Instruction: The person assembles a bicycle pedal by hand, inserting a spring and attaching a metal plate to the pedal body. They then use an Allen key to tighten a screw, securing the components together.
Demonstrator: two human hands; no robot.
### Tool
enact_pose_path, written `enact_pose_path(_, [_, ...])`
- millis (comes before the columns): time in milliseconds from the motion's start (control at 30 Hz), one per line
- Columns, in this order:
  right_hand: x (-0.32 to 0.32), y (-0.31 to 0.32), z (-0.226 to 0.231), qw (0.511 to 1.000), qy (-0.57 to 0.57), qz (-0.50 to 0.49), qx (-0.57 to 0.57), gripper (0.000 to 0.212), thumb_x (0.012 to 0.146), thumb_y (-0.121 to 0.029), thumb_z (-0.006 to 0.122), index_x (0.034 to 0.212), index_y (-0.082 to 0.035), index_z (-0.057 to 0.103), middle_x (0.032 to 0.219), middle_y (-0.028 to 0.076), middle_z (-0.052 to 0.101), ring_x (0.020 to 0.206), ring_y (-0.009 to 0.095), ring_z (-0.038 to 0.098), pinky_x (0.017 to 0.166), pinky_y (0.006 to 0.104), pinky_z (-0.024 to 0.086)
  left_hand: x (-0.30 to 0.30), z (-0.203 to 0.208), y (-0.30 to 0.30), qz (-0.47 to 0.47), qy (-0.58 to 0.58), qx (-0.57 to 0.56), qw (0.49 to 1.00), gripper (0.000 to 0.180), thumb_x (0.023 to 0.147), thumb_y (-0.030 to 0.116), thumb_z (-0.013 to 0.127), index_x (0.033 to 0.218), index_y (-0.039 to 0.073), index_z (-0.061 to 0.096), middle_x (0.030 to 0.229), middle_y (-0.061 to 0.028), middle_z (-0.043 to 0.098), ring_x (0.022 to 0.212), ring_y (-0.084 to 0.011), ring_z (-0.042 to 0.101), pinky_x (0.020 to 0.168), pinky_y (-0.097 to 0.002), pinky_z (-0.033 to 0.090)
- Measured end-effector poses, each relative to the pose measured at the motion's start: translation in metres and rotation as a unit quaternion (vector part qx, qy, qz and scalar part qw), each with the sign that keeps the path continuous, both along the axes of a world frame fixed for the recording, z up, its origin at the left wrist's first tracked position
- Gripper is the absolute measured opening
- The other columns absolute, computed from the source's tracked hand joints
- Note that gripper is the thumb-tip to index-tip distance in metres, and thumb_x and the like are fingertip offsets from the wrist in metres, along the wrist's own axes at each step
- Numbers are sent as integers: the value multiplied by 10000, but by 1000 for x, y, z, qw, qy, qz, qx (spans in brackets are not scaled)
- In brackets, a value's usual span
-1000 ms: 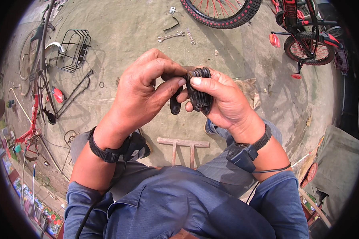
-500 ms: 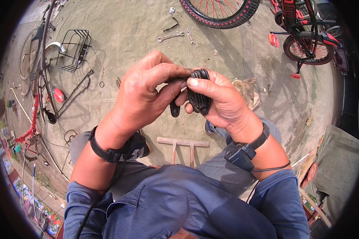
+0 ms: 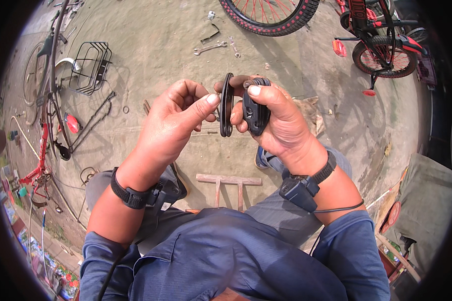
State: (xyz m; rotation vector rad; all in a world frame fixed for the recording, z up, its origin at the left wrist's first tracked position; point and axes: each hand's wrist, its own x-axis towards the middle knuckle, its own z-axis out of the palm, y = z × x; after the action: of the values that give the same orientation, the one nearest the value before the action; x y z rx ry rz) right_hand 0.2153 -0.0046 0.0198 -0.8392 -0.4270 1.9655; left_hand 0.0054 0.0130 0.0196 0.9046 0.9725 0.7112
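Observation:
A compact black ribbed piece (image 3: 256, 111) sits in my right hand (image 3: 281, 118), thumb across its top and fingers wrapped round it. Between my hands stands a thin black oblong plate (image 3: 227, 105), nearly edge-on. Fingertips of my right hand reach behind this plate and touch it. Just left of the plate is my left hand (image 3: 178, 110), thumb pressed against the curled index finger. Whether the left fingertips touch the plate, or pinch something small, I cannot tell. Both wrists wear black straps with small boxes.
Two wrenches (image 3: 210, 48) lie ahead. A black wire basket (image 3: 91, 68) and a chain (image 3: 93, 121) lie left, by a bicycle frame (image 3: 44, 145). A red-and-black wheel (image 3: 271, 22) and bicycle (image 3: 381, 47) stand far right. A wooden stand (image 3: 228, 179) is between my legs.
The thin oblong plate now stands apart from the ribbed piece, upright between my hands. My left hand has moved slightly left and down, away from the piece in my right hand.

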Motion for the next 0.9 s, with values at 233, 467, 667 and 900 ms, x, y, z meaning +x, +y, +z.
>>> enact_pose_path(233, [-1,0,0,999,-37,-12,17,382,914,-237,671,1196,13,608,863,115,707,719,177,702,628,291,584,5,-1,-10,-24,-113,-123,986,328,977,280,668,1172,35,573,984,-39,656,857,-96,628,723,-237,514])
enact_pose_path(467, [2,1,3,996,-44,42,61,444,904,-240,658,1240,40,583,913,135,704,709,167,692,621,269,568,1,-5,-11,-32,-172,-153,972,355,971,254,685,1239,38,600,1025,-3,647,903,-76,606,708,-231,507])
enact_pose_path(667, [3,3,1,992,-41,75,88,565,886,-248,636,1320,100,534,984,160,705,726,162,706,611,256,574,-5,-9,-12,-64,-233,-175,954,364,982,244,666,1278,41,600,1054,1,667,911,-70,616,698,-226,502])
enact_pose_path(900, [5,4,-2,989,-14,96,111,497,922,-225,619,1310,80,560,945,150,712,726,174,709,606,272,564,-5,-11,-14,-62,-246,-162,954,401,993,264,645,1310,27,584,1091,-40,679,933,-91,630,694,-229,491])
